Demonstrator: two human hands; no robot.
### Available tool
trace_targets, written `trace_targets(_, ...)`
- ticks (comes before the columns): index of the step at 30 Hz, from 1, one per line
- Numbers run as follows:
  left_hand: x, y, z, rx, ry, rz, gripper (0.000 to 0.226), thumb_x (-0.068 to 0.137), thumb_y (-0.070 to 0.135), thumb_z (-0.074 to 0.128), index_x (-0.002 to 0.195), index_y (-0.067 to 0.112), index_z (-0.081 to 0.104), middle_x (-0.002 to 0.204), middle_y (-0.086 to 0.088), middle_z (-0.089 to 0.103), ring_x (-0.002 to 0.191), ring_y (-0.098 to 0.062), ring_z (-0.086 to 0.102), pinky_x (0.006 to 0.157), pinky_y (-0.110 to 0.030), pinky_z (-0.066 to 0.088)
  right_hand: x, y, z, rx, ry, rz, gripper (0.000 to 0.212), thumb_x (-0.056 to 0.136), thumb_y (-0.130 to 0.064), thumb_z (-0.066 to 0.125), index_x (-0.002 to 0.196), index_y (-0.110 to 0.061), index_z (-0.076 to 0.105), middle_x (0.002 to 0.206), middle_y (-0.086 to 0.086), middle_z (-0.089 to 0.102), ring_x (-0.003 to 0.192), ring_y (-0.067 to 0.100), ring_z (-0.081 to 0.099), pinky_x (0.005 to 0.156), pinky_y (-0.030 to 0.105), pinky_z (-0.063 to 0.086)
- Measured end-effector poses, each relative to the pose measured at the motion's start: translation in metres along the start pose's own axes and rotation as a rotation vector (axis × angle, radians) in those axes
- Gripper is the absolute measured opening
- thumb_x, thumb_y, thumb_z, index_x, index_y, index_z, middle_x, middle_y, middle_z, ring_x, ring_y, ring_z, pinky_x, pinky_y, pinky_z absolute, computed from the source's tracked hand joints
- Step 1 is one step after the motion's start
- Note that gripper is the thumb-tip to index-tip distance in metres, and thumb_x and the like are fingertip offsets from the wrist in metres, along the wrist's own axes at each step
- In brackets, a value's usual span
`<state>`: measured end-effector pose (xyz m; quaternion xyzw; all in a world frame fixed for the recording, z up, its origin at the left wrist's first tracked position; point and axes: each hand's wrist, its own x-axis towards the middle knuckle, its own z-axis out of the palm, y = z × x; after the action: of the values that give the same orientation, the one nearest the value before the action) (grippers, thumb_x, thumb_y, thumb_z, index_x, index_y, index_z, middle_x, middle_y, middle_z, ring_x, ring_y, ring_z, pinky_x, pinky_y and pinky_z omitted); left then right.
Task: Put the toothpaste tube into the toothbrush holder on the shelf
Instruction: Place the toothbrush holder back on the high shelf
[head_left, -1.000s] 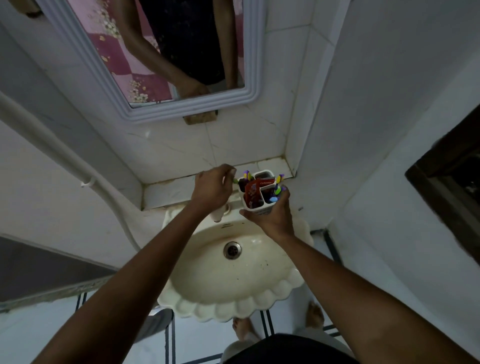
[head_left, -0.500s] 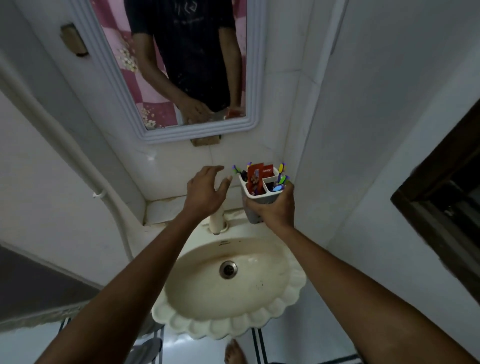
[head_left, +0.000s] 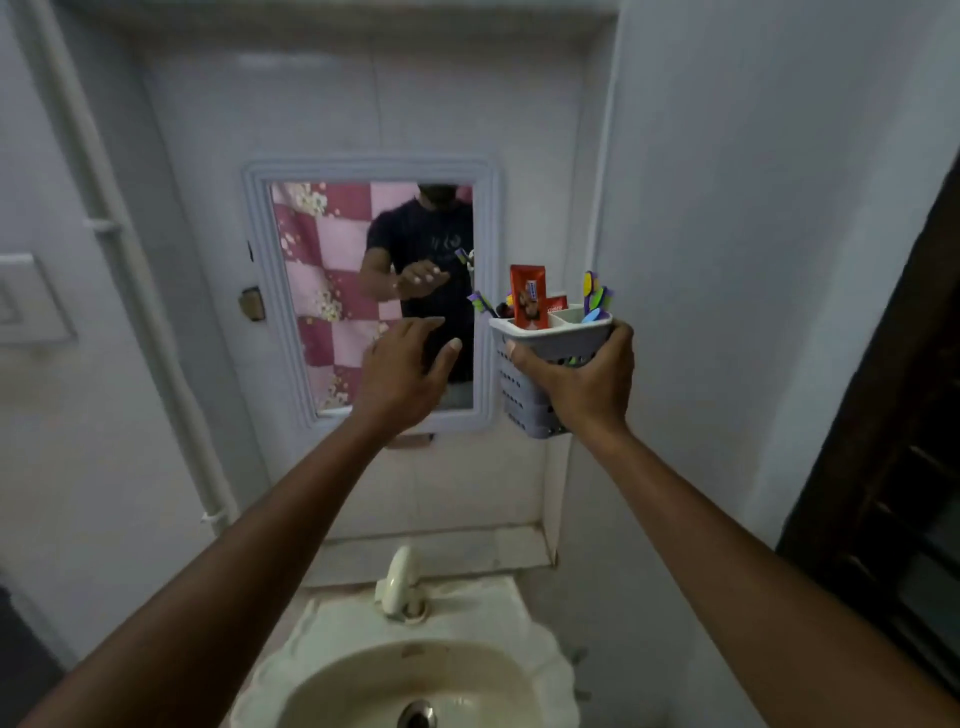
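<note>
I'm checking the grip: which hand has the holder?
The right hand: its fingers wrap the grey holder, raised beside the mirror, with the red toothpaste tube standing in it. The left hand is open and empty.

A single head-worn wide-angle camera looks forward and slightly down from chest height, facing the wall mirror (head_left: 384, 291) close ahead. Both forearms stretch away from the lens, and the sink (head_left: 415, 670) sits near the bottom edge; the edges seem bent by the lens.
</note>
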<state>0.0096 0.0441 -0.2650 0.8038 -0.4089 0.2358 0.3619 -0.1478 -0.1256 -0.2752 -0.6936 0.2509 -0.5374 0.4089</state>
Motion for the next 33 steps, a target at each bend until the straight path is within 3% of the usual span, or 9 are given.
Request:
trace_targets(8,0.084,0.063,-0.075,0.034,0.150,0.135,0.050,0.103,0.056,0.048,0.138,0.023,0.063,0.140,-0.006,0.065,0.127,-0.027,0.061,0.108,-0.058,0.048,0.074,-0.109,-0.038,0.115,0.019,-0.139,0.114,0.041,-0.084,0.092,0.129,-0.023,0.052,0.128,0.001,0.067,0.117,0.023,0.069,0.095,0.045,0.065)
trace_targets(12,0.125,0.089,-0.104,0.076,0.231,0.212,0.049,0.106,0.053,0.052,0.146,0.025,0.060,0.148,-0.005,0.061,0.136,-0.025,0.055,0.115,-0.055,0.041,0.106,-0.159,-0.049,0.154,0.071,-0.224,0.118,0.042,-0.084,0.091,0.133,-0.020,0.054,0.130,0.001,0.066,0.116,0.022,0.070,0.097,0.043,0.064)
trace_targets(18,0.194,0.107,-0.133,0.087,0.362,0.286,0.050,0.104,0.058,0.051,0.144,0.029,0.061,0.146,0.001,0.062,0.136,-0.024,0.057,0.116,-0.054,0.038,0.150,-0.225,-0.053,0.170,0.142,-0.313,0.109,0.042,-0.083,0.091,0.126,-0.024,0.052,0.128,-0.003,0.065,0.119,0.020,0.068,0.101,0.043,0.062)
trace_targets(26,0.284,0.085,-0.138,0.170,0.377,0.239,0.059,0.105,0.064,0.041,0.150,0.028,0.057,0.157,0.000,0.054,0.155,-0.025,0.036,0.131,-0.055,0.012,0.199,-0.282,-0.038,0.163,0.226,-0.362,0.111,0.041,-0.087,0.088,0.123,-0.023,0.051,0.128,-0.003,0.063,0.123,0.021,0.066,0.104,0.044,0.060)
trace_targets(30,0.300,0.067,-0.122,0.141,0.521,0.233,0.052,0.106,0.062,0.041,0.129,0.028,0.073,0.131,0.004,0.071,0.141,-0.021,0.052,0.129,-0.047,0.018,0.224,-0.298,-0.023,0.152,0.275,-0.377,0.116,0.040,-0.090,0.084,0.126,-0.019,0.052,0.130,-0.002,0.062,0.127,0.024,0.064,0.106,0.047,0.059)
trace_targets(33,0.304,0.063,-0.112,0.141,0.620,0.249,0.045,0.106,0.059,0.045,0.122,0.029,0.075,0.121,0.006,0.074,0.130,-0.018,0.057,0.126,-0.045,0.023,0.245,-0.309,-0.006,0.156,0.322,-0.372,0.118,0.045,-0.088,0.085,0.132,-0.015,0.053,0.130,-0.001,0.061,0.127,0.024,0.062,0.105,0.045,0.058)
